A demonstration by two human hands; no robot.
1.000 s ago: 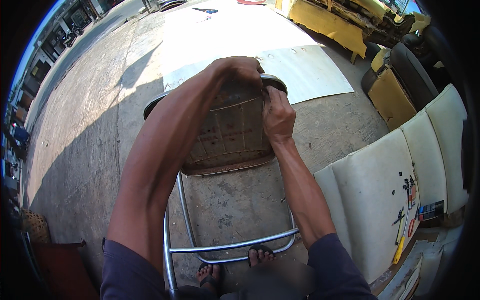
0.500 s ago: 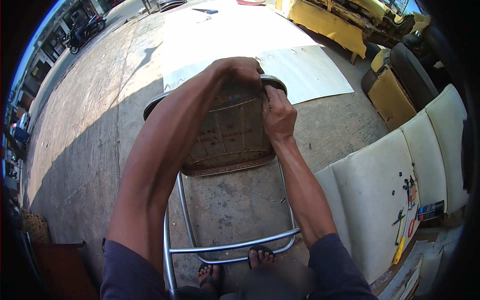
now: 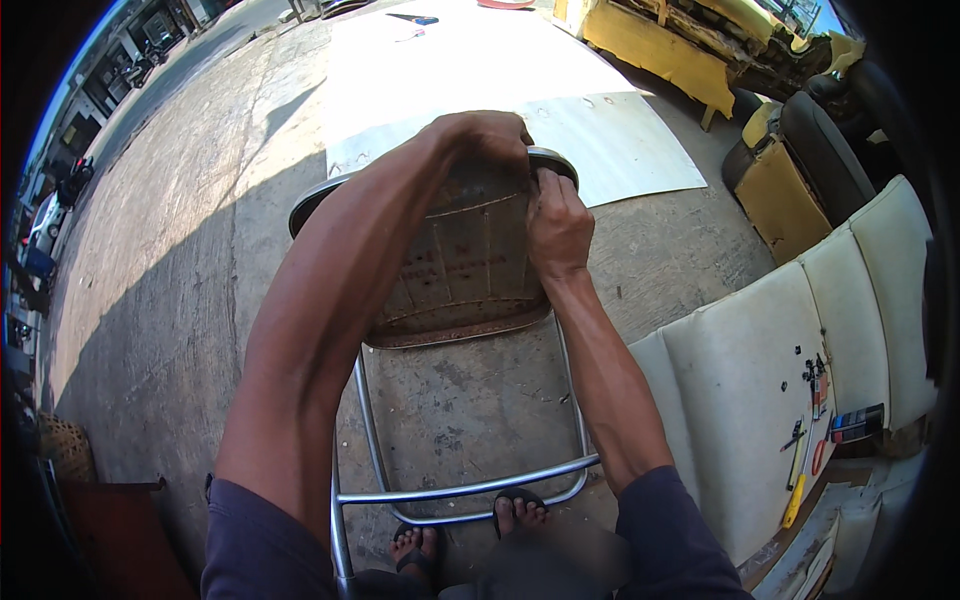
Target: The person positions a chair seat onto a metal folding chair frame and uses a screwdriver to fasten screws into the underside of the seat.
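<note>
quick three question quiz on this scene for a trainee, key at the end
1. True or false: the right hand is at the right side of the rusty metal panel.
2. The left hand is at which edge of that panel? a) near b) far c) left
3. Fill in: the yellow-handled tool lies on a ___-coloured padded surface.

Key: 1. true; 2. b; 3. cream
</note>
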